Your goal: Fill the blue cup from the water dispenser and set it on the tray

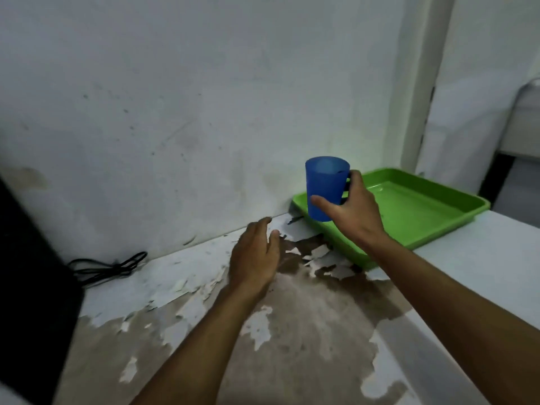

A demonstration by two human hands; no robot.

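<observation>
My right hand [355, 213] grips the blue cup [324, 182] by its handle and side, holding it upright in the air above the near left corner of the green tray [432, 211]. The tray lies flat on the counter against the wall and holds nothing. My left hand [254, 252] hovers low over the counter to the left of the cup, fingers apart, holding nothing. I cannot tell whether there is water in the cup. No water dispenser is recognisable in view.
The counter [292, 317] has peeling white paint over brown patches. A coiled black cable [108, 268] lies by the wall at left, beside a large black object [32, 287] at the left edge. A white pillar [423, 83] stands behind the tray.
</observation>
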